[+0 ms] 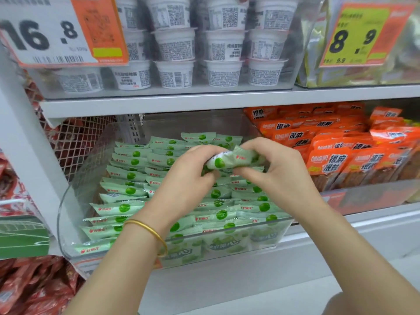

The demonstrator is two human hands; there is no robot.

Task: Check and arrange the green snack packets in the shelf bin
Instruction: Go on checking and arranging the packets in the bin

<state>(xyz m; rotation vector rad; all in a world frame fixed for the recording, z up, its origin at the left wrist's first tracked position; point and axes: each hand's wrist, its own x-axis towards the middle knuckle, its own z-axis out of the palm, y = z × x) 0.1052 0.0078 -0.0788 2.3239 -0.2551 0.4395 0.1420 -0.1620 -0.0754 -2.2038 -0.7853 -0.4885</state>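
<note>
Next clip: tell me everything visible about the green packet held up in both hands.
The held packet is a small pale-green pillow wrapper, glossy like plastic film, printed with a round green fruit and a red logo. It looks slightly crumpled, lying roughly level above the stacked packets in the clear bin. The left hand pinches its left end, the right hand its right end.

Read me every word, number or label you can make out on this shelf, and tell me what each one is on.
"16.8": white and orange price tag, upper left.
"8.9", with a smaller "9.9" beneath: yellow and orange price tag, upper right.
"很麻很辣": orange packets.
Green packets: red logo too blurred to read.
White cups: print and QR codes too small.
</note>
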